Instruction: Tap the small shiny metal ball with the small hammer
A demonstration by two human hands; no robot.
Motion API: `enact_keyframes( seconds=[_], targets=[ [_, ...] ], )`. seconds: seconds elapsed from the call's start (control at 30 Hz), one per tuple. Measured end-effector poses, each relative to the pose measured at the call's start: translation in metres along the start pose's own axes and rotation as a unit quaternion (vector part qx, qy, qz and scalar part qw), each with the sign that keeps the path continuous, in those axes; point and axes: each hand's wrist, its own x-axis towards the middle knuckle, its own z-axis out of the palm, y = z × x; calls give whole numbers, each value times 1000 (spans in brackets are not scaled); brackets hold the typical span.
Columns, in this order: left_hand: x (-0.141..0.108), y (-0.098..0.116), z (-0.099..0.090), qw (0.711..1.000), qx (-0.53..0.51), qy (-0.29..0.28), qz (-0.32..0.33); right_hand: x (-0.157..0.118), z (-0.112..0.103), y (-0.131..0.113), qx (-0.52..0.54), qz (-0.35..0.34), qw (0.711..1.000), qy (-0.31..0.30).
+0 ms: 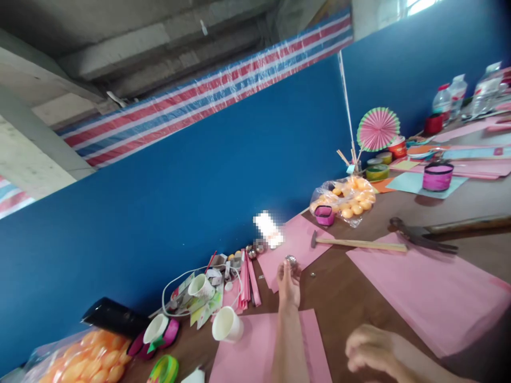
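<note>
My left hand [289,282] reaches forward above the table, its fingers closed around a shiny silver ball [291,260]. Beneath that forearm lies a pink paper sheet [247,356], and a second pink sheet [305,239] is just beyond the fingers. Lower right, my right hand [369,348] hovers over the brown table [339,303], loosely curled and blurred; whether it holds anything is unclear. Nearest to it is a large pink sheet [435,292]. More silver balls [252,254] sit by the blue wall, left of the far sheet.
A small wooden-handled hammer [359,244] and a claw hammer [423,234] lie to the right. Paper cups [227,324], pink strips [247,282] and a white cable [163,298] crowd the left. Bagged orange balls [355,199] stand behind, near a pink paper fan [378,129].
</note>
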Motion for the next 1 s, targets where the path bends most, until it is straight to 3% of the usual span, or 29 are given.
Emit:
enact_keyframes(
  seconds=[0.13, 0.27, 0.6, 1.0],
  targets=[
    [2, -2, -2, 1000, 2, -5, -2, 30, 15, -13, -72, -114, 989, -57],
    [2, -3, -3, 1000, -4, -10, 1, 40, 36, -2, -143, -198, 964, -100],
    [10, 6, -5, 997, -54, 43, -25, 29, 43, 15, -121, -214, 964, -97],
    [28, 34, -14, 992, -88, 90, -18, 28, 49, 17, -59, -139, 977, -150]
  ],
)
